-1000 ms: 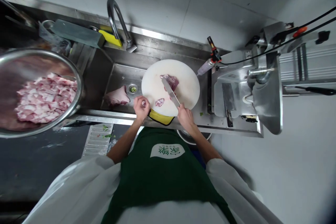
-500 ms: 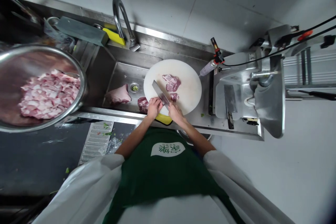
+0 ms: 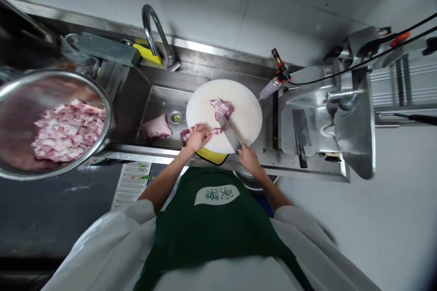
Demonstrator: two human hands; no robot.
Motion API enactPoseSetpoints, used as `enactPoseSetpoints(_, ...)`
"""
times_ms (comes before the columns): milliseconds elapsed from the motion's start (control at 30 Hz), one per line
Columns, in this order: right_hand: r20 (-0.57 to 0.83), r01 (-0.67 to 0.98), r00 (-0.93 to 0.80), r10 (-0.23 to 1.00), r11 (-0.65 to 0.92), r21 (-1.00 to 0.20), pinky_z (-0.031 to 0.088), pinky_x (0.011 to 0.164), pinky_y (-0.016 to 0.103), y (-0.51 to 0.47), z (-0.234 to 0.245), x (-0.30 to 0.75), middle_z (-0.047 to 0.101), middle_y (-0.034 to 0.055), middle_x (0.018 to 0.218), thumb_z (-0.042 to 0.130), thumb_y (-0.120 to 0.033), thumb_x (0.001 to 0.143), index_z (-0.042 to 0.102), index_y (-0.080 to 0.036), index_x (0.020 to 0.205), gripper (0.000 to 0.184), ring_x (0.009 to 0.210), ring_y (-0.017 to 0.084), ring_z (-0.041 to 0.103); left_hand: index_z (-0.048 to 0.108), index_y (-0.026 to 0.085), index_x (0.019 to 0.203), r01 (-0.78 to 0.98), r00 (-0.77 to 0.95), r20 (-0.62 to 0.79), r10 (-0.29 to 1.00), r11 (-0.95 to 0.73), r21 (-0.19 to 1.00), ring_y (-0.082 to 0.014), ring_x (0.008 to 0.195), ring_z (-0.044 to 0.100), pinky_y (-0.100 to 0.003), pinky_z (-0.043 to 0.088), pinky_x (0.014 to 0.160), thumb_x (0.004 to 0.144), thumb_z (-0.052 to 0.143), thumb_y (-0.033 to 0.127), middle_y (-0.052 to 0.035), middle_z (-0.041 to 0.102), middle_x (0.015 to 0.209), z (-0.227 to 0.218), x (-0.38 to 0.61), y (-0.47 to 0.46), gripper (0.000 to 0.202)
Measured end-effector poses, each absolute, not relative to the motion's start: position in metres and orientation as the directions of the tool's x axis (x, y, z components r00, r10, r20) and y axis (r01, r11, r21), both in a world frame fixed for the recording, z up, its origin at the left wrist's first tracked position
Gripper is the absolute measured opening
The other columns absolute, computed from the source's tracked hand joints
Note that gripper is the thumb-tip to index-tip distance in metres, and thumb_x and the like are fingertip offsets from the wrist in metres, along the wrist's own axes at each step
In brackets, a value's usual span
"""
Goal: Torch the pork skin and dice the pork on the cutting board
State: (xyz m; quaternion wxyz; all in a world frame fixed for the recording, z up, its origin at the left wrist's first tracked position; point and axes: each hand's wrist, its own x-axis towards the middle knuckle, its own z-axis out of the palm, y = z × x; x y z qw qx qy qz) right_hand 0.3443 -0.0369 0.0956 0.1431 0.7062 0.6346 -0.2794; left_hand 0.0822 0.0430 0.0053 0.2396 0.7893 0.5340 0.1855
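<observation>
My right hand [image 3: 249,159] is wrapped round the handle of a cleaver [image 3: 230,135], its blade slanting up and left over the round white cutting board [image 3: 246,100]. At the board's near left edge, my left hand [image 3: 199,137] has curled fingers, with the fingertips at the end of a narrow strip of meat [image 3: 216,131]. A larger piece of raw meat [image 3: 222,109] lies mid-board, just beyond the blade's tip. Beside my left hand, partly hidden by it, is a dark red chunk [image 3: 184,135]. A pale slab with skin [image 3: 157,126] rests in the sink.
A steel bowl [image 3: 108,120] of cut meat stands left. Behind the sink [image 3: 164,93] rise a faucet [image 3: 146,22] and a torch [image 3: 275,84]. A slicer [image 3: 355,122] and a second cleaver [image 3: 300,129] are right. Yellow cloth-like material [image 3: 212,156] shows under the board.
My right hand has drawn the cleaver right and towards me, away from my left hand. My left hand has shifted slightly left. The strip of meat now shows between hand and blade.
</observation>
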Motion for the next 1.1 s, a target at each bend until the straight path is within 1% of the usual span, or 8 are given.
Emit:
enactPoseSetpoints(133,-0.598,0.978,0.003,0.802,-0.127,-0.166,0.045,0.078,0.031,-0.051,0.101,0.34,0.076,0.0155,0.105,0.035,-0.023,0.109,0.055,-0.012,0.127,0.029,0.097,0.026,0.071,0.068,0.021,0.104,0.696,0.347,0.156,0.925,-0.365,0.618,-0.0283,0.109,0.053,-0.045,0.044,0.094,0.1,0.056,0.028,-0.0102,0.066,0.11,0.005,0.115,0.053,0.015)
enactPoseSetpoints(300,-0.646,0.972,-0.013,0.763,-0.141,-0.186,0.049,0.086,0.033,-0.052,0.105,0.326,0.076,0.0148,0.111,0.043,-0.014,0.102,0.052,-0.013,0.132,0.031,0.104,0.027,0.071,0.064,0.019,0.086,0.662,0.464,0.1,0.88,-0.42,0.62,-0.0263,0.097,0.057,-0.043,0.047,0.092,0.099,0.055,0.025,-0.0107,0.064,0.097,-0.006,0.132,0.049,0.017)
enactPoseSetpoints(433,-0.58,0.947,-0.049,0.813,-0.148,-0.287,0.049,0.095,0.035,-0.007,0.096,0.29,0.072,0.0194,0.123,0.043,-0.011,0.102,0.05,-0.01,0.137,0.036,0.114,0.028,0.07,0.063,0.019,0.086,0.617,0.504,0.122,0.855,-0.455,0.642,-0.0256,0.095,0.058,-0.042,0.049,0.091,0.099,0.052,0.023,-0.0107,0.064,0.096,-0.013,0.127,0.04,0.018)
enactPoseSetpoints(567,-0.506,0.924,-0.074,0.86,-0.131,-0.358,0.051,0.096,0.035,0.033,0.091,0.282,0.071,0.0205,0.126,0.043,-0.018,0.106,0.05,-0.01,0.137,0.033,0.118,0.029,0.069,0.065,0.019,0.091,0.586,0.499,0.123,0.858,-0.438,0.682,-0.0268,0.096,0.06,-0.044,0.052,0.092,0.098,0.052,0.022,-0.011,0.065,0.098,-0.011,0.126,0.029,0.015)
enactPoseSetpoints(733,-0.516,0.937,-0.084,0.852,-0.11,-0.333,0.051,0.094,0.034,0.03,0.111,0.298,0.073,0.0199,0.123,0.043,-0.021,0.106,0.054,-0.011,0.136,0.033,0.116,0.029,0.07,0.064,0.02,0.115,0.679,0.126,0.188,0.974,-0.223,0.7,-0.0288,0.106,0.061,-0.045,0.052,0.097,0.095,0.063,0.034,-0.013,0.065,0.11,-0.005,0.107,0.002,0.024)
enactPoseSetpoints(867,-0.405,0.943,-0.038,0.914,-0.101,-0.316,0.051,0.095,0.038,0.01,0.117,0.277,0.076,0.0198,0.114,0.029,-0.026,0.111,0.04,-0.008,0.149,0.044,0.11,0.031,0.073,0.061,0.022,0.104,0.699,-0.198,0.261,0.945,-0.05,0.713,-0.0259,0.104,0.061,-0.044,0.051,0.097,0.101,0.053,0.032,-0.0107,0.063,0.104,-0.007,0.09,-0.014,0.013)
enactPoseSetpoints(933,-0.427,0.94,-0.084,0.9,-0.071,-0.334,0.052,0.095,0.039,0.002,0.109,0.262,0.075,0.0202,0.114,0.028,-0.024,0.11,0.04,-0.007,0.148,0.043,0.109,0.031,0.073,0.06,0.022,0.098,0.706,-0.149,0.273,0.95,-0.091,0.703,-0.0254,0.103,0.059,-0.045,0.049,0.099,0.102,0.051,0.031,-0.0094,0.064,0.1,-0.009,0.093,-0.013,0.013)
enactPoseSetpoints(1100,-0.531,0.932,-0.141,0.836,-0.069,-0.356,0.053,0.095,0.036,0.002,0.081,0.249,0.074,0.0203,0.118,0.035,-0.022,0.109,0.054,-0.01,0.134,0.033,0.113,0.029,0.072,0.06,0.021,0.087,0.656,0.197,0.161,0.967,-0.252,0.711,-0.0254,0.099,0.055,-0.043,0.05,0.092,0.1,0.049,0.022,-0.0099,0.063,0.098,-0.014,0.118,0.0,0.016)
